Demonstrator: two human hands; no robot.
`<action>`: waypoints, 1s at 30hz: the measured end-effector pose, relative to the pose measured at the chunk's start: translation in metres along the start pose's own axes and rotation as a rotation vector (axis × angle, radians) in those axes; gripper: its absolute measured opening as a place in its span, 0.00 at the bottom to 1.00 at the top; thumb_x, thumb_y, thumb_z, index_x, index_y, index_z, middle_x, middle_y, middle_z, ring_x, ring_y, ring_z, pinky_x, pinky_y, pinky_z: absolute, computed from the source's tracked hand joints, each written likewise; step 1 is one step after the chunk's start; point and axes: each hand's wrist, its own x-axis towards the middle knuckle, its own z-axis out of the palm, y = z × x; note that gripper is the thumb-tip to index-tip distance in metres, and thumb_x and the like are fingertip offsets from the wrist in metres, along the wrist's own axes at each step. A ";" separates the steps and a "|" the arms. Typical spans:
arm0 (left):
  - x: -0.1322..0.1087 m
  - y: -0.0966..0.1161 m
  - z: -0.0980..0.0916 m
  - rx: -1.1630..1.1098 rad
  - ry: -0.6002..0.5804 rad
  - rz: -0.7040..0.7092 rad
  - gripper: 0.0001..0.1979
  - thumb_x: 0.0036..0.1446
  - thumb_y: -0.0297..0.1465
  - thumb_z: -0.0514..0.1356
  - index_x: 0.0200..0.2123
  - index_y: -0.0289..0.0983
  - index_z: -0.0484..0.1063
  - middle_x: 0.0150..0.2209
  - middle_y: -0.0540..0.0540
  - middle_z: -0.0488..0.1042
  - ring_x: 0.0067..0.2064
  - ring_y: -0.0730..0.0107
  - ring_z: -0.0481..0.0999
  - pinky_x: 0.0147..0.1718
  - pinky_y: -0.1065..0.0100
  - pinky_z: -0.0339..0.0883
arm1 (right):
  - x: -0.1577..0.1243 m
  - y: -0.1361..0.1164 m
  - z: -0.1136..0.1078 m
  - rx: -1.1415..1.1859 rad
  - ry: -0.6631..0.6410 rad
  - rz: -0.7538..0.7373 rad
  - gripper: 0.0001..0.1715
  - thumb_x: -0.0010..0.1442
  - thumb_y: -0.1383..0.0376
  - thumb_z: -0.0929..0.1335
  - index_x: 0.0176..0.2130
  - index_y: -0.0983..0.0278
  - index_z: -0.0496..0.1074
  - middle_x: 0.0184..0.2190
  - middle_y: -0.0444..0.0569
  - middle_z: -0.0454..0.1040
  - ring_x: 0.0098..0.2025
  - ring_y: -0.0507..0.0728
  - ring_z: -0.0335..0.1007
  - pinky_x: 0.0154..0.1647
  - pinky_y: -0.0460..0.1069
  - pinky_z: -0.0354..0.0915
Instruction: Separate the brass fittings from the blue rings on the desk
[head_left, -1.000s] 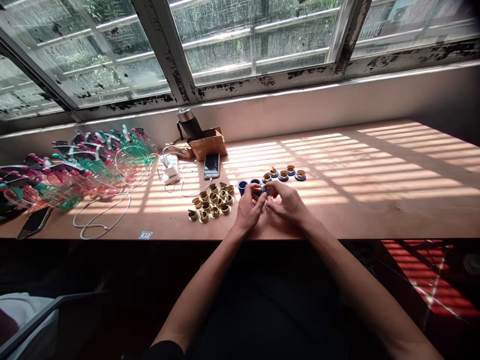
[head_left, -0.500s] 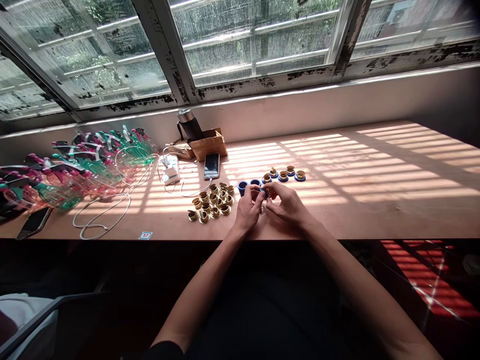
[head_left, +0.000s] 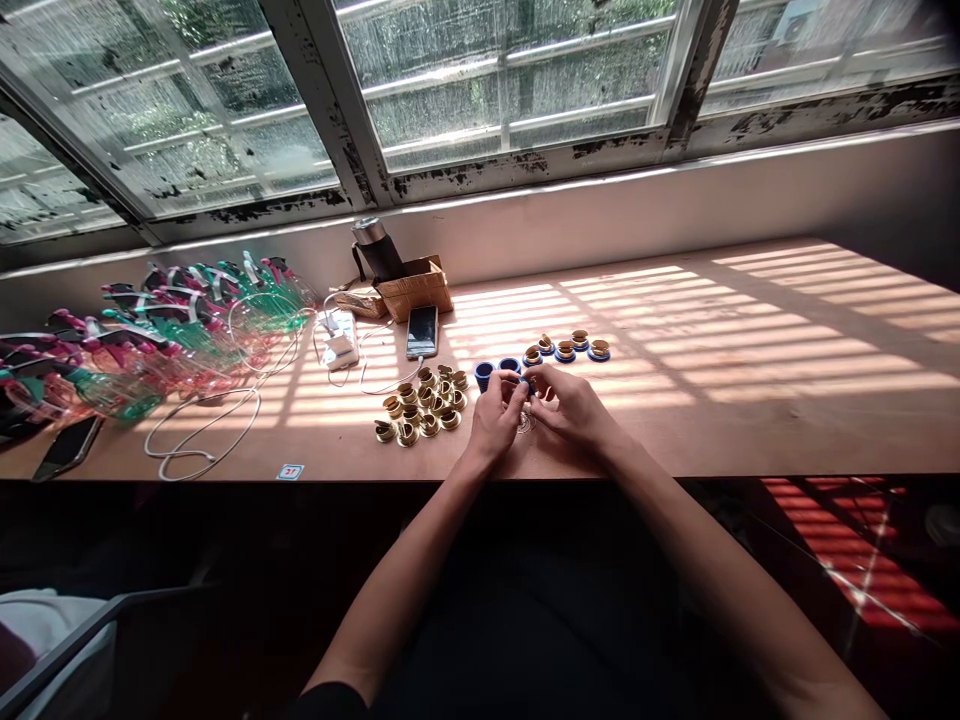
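My left hand point(head_left: 493, 418) and my right hand point(head_left: 571, 405) meet over the front of the table, fingertips pinched on a small blue ring-like piece point(head_left: 529, 386). Fingers cover most of it. Just behind them stand two hollow blue cylinders point(head_left: 484, 375), perhaps stacked rings. Thin pale wire-like rings point(head_left: 526, 422) lie on the tabletop below the hands. Left of my left hand is a cluster of several gold-coloured metal pieces point(head_left: 428, 399) with round bases. Beyond my right hand sit several similar gold pieces set in blue rings point(head_left: 565, 350).
A phone point(head_left: 422, 333) on a cable lies behind the gold pieces, near a cardboard box point(head_left: 417, 290) with a black flask point(head_left: 382, 255). A white power strip point(head_left: 341, 340), looped cable point(head_left: 201, 452), several pink and green spray bottles point(head_left: 150, 365) and another phone point(head_left: 67, 447) occupy the left.
My hands stay in nearly the same place, both still gripping the blue piece, with only slight finger movement. The view has shifted very slightly.
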 end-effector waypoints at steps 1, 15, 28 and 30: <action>0.000 0.000 0.000 0.001 0.001 -0.002 0.16 0.70 0.45 0.58 0.51 0.40 0.67 0.42 0.43 0.81 0.41 0.63 0.82 0.35 0.67 0.72 | 0.000 0.001 0.000 0.006 -0.005 0.009 0.19 0.61 0.67 0.71 0.52 0.59 0.70 0.37 0.47 0.75 0.35 0.57 0.73 0.35 0.50 0.71; 0.000 0.001 0.000 0.013 -0.010 -0.008 0.14 0.70 0.43 0.59 0.50 0.40 0.68 0.40 0.44 0.81 0.38 0.65 0.81 0.37 0.67 0.72 | -0.001 -0.001 0.000 0.033 -0.060 0.083 0.17 0.62 0.67 0.70 0.51 0.59 0.69 0.35 0.45 0.75 0.31 0.55 0.72 0.33 0.49 0.69; 0.001 0.002 0.000 0.023 -0.017 -0.022 0.14 0.69 0.43 0.59 0.50 0.40 0.68 0.41 0.44 0.81 0.38 0.65 0.81 0.36 0.67 0.71 | 0.000 -0.006 -0.002 0.024 -0.084 0.112 0.17 0.62 0.67 0.69 0.51 0.60 0.68 0.36 0.47 0.76 0.31 0.55 0.72 0.33 0.49 0.67; 0.000 0.002 0.000 0.028 -0.016 -0.016 0.15 0.69 0.43 0.60 0.50 0.40 0.68 0.41 0.44 0.81 0.39 0.65 0.81 0.36 0.67 0.71 | 0.000 -0.005 -0.002 0.024 -0.076 0.105 0.17 0.62 0.67 0.69 0.51 0.60 0.68 0.36 0.47 0.76 0.31 0.55 0.71 0.33 0.49 0.66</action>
